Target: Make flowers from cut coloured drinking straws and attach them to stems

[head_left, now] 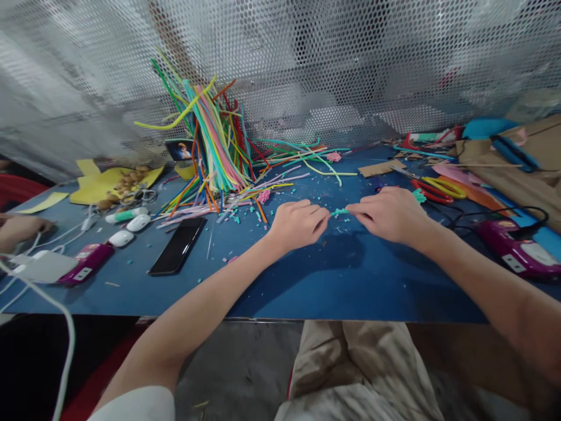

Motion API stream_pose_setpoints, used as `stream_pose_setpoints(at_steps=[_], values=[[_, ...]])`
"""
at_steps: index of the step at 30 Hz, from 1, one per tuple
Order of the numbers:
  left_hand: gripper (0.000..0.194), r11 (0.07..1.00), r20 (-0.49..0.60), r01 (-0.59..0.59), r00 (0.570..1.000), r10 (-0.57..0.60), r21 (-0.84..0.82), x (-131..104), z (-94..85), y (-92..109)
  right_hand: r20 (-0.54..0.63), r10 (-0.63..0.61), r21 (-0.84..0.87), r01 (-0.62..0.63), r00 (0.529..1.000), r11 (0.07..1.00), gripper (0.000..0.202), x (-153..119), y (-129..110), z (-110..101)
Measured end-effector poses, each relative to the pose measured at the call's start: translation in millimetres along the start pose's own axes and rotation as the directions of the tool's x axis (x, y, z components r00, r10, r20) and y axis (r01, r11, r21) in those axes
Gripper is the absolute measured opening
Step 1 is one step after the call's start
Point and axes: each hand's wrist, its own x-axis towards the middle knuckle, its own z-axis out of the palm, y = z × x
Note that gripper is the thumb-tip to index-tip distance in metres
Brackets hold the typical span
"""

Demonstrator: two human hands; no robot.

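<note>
A short teal pipe cleaner [340, 211] with a bumpy outline is stretched between my two hands above the blue table. My left hand [299, 223] pinches its left end, and my right hand [388, 214] pinches its right end. Both sets of fingers are closed, and the fingertips hide the ends. Just past my right hand lies another teal fuzzy piece [419, 196], partly covered by the hand. Small teal and pink clippings are scattered left of my left hand, near a pink fuzzy piece [264, 196].
A tall bundle of coloured pipe cleaners [214, 140] stands against the perforated metal panel [324, 64]. Scissors [442, 187] lie beyond my right hand, near a purple power strip [519, 251]. Leftward are a black phone [177, 247], white cables and another person's hand [21, 231].
</note>
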Motion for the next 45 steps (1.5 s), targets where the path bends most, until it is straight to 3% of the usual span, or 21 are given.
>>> stream_pose_setpoints(at_steps=[5,8,10,14,16,18,22,25,28,30,33,37,39,41,43,45], values=[[0.026,0.996,0.066,0.022,0.998,-0.016,-0.086,5.5,-8.5,-13.3,0.019,-0.196,0.023,0.195,0.98,0.98,0.03,0.7,4.6,-2.7],[0.029,0.946,0.12,0.026,0.993,0.014,-0.324,5.2,-8.3,-24.2,-0.019,-0.308,0.098,0.308,0.951,0.946,0.03,0.8,5.8,-3.2],[0.03,0.832,0.154,0.021,0.985,0.078,-0.554,5.1,-7.5,-29.7,-0.073,-0.348,0.195,0.356,0.935,0.914,0.03,0.5,5.0,-3.5],[0.033,0.53,0.198,0.124,0.976,0.085,-0.839,5.1,-7.1,-30.7,-0.205,-0.276,0.449,0.341,0.939,0.826,0.027,-0.6,0.2,-3.2],[0.035,0.444,0.238,0.197,0.971,0.036,-0.874,4.5,-7.6,-26.8,-0.243,-0.172,0.556,0.282,0.955,0.782,0.024,-1.0,-3.7,-2.0],[0.038,0.416,0.275,0.255,0.961,-0.014,-0.873,3.4,-8.3,-21.6,-0.251,-0.024,0.639,0.184,0.968,0.747,0.023,-1.1,-8.5,-0.2],[0.038,0.49,0.283,0.276,0.957,-0.063,-0.827,1.8,-9.6,-9.3,-0.175,0.246,0.703,-0.054,0.953,0.709,0.026,-0.6,-18.5,4.9],[0.036,0.639,0.276,0.291,0.953,-0.126,-0.712,1.5,-9.7,0.9,-0.16,0.289,0.579,-0.148,0.944,0.802,0.029,-0.4,-22.1,9.0],[0.032,0.841,0.225,0.243,0.963,-0.149,-0.483,0.9,-8.7,8.4,-0.144,0.222,0.308,-0.169,0.964,0.936,0.03,-0.2,-21.5,11.2],[0.029,0.933,0.185,0.19,0.973,-0.138,-0.305,0.2,-7.8,8.6,-0.1,0.149,0.159,-0.132,0.984,0.978,0.031,0.0,-19.5,10.6],[0.026,0.984,0.119,0.116,0.988,-0.1,-0.139,0.5,-7.6,0.8,-0.055,0.035,0.055,-0.032,0.998,0.998,0.032,0.4,-15.2,6.5],[0.025,0.97,0.126,0.027,0.992,0.004,-0.242,4.9,-11.0,-14.2,-0.037,-0.141,0.041,0.143,0.989,0.989,0.031,0.9,-7.7,0.3],[0.03,0.919,0.192,0.063,0.981,0.014,-0.389,7.5,-13.9,-20.0,-0.032,-0.247,0.085,0.249,0.969,0.965,0.031,0.8,-3.7,-1.1],[0.035,0.785,0.289,0.179,0.957,0.001,-0.594,8.7,-16.0,-24.6,-0.063,-0.297,0.167,0.303,0.953,0.938,0.031,0.4,-0.7,-1.0],[0.036,0.532,0.392,0.325,0.92,0.013,-0.782,7.7,-16.1,-27.9,-0.143,-0.263,0.294,0.295,0.954,0.909,0.03,0.0,0.2,-0.4],[0.036,0.238,0.454,0.435,0.891,0.029,-0.868,4.7,-13.9,-28.5,-0.213,-0.189,0.438,0.266,0.959,0.859,0.027,-0.4,-1.7,-0.2]])
